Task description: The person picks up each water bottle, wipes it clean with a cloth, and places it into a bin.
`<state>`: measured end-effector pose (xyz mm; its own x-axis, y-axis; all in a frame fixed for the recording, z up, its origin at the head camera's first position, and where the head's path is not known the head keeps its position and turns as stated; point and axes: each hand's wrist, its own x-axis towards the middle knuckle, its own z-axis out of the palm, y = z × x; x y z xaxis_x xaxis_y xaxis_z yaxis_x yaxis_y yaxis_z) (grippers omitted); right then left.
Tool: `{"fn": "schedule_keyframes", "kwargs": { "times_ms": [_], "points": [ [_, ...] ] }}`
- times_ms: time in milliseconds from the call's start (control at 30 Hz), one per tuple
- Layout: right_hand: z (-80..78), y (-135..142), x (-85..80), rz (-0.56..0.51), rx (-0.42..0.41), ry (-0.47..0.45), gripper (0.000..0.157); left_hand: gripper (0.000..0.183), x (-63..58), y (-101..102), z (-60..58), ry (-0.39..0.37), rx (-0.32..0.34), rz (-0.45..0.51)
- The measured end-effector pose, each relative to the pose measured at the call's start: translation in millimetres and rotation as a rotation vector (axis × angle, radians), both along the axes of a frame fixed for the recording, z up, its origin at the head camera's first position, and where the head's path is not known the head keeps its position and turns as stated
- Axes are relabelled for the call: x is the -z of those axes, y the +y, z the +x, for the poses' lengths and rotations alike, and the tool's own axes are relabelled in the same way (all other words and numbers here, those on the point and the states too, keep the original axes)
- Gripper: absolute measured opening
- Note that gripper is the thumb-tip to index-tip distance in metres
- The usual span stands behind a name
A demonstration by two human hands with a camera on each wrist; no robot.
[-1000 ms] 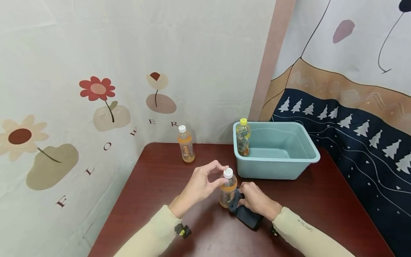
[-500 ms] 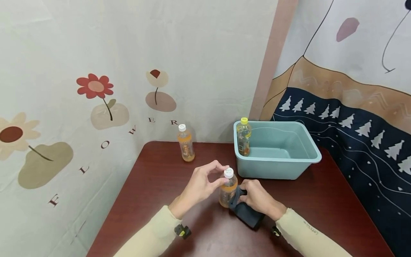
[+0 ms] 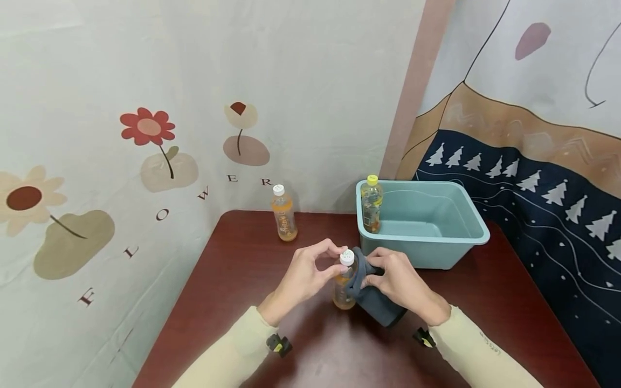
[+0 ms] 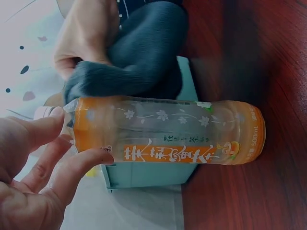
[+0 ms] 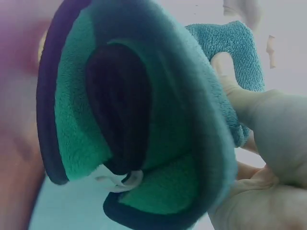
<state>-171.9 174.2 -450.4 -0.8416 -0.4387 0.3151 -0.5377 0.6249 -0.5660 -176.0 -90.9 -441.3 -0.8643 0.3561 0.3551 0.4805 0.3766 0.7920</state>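
A clear plastic drink bottle [image 3: 343,297] with a white cap and an orange label stands upright on the table. My left hand [image 3: 302,276] pinches it at the neck, just under the cap, between thumb and fingers. In my right hand [image 3: 405,283] is a dark grey-blue cloth [image 3: 379,306], gripped near its top and held against the bottle's right side by the neck. The rest of the cloth hangs down toward the table. Seen from the left wrist, the cloth [image 4: 148,48] lies along the bottle [image 4: 168,132]. The right wrist view shows the cloth's [image 5: 158,105] folded, fuzzy layers.
Behind the right hand, a light blue plastic tub [image 3: 422,253] stands at the back right. Inside its left end is a yellow-capped bottle [image 3: 371,207]. Another white-capped bottle [image 3: 284,215] stands at the table's back edge, near the printed wall cloth [image 3: 330,108].
My right hand has lifted the cloth up the bottle's side, from its middle to the neck. The left hand keeps its pinch at the neck. The head view has shifted slightly.
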Motion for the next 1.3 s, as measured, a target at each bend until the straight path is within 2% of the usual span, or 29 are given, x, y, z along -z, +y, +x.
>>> {"fn": "schedule_keyframes", "kwargs": {
  "times_ms": [200, 367, 567, 767, 900, 1000, 1133, 1300],
  "points": [
    [-0.2, -6.4, -17.0, -0.037, 0.02, 0.012, 0.036, 0.023, -3.2, 2.0, -2.9, 0.001, -0.022, -0.022],
    [-1.9, -11.0, -18.7, -0.012, 0.009, 0.023, 0.032, 0.024, -1.1, 0.0, -4.0, -0.013, -0.028, -0.012],
    [-4.4, -9.2, -19.0, 0.029, -0.014, 0.045, 0.03, 0.024, -1.5, -1.9, -4.6, 0.004, 0.025, -0.025],
    [-2.7, -9.0, -19.5, 0.058, -0.024, 0.046, 0.035, 0.026, -2.1, -4.7, -6.7, 0.022, 0.055, -0.035],
    [-1.9, -7.8, -13.1, 0.086, -0.025, 0.015, 0.036, 0.035, -0.4, -5.5, -5.9, 0.0, 0.05, -0.032],
    [-3.2, -6.6, -4.5, 0.096, -0.015, -0.007, 0.031, 0.042, -0.4, -5.0, -5.0, 0.0, 0.04, -0.043],
    [-7.4, -5.3, 11.2, 0.098, -0.012, -0.02, 0.022, 0.042, -1.8, -3.4, -4.9, -0.004, 0.032, -0.047],
    [-12.5, -5.3, 34.9, 0.135, -0.048, -0.071, 0.017, 0.038, -1.6, -2.9, -5.8, -0.028, 0.02, -0.042]
  ]
}}
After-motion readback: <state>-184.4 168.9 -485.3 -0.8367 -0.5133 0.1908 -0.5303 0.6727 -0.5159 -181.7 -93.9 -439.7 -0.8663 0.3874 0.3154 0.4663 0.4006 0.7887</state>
